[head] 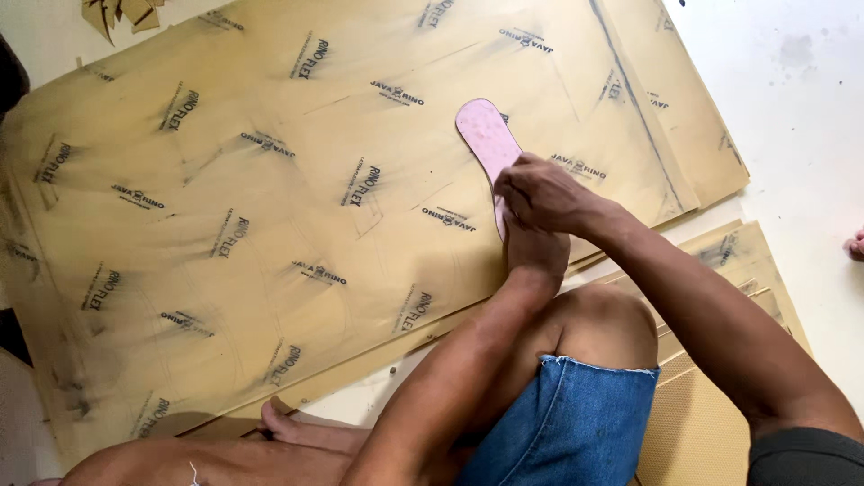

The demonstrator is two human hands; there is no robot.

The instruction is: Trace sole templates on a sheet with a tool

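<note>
A pink sole-shaped template [487, 135] lies flat on a large tan sheet [270, 180] printed with dark logos. My right hand [540, 193] rests over the template's lower half, its fingers curled and bunched at the template's edge; whatever they pinch is hidden. My left hand [537, 254] reaches in just below it, and the right hand covers its fingers. Both hands touch the sheet at the template's near end. The upper half of the template is uncovered.
More tan sheets [720, 247] are stacked under the big one, with a textured sheet [697, 427] at the bottom right. My knee in blue denim shorts [576, 414] and my foot [281, 419] rest by the sheet's near edge. Cut scraps [117, 13] lie at the top left. Another person's toes [855, 244] show at the right.
</note>
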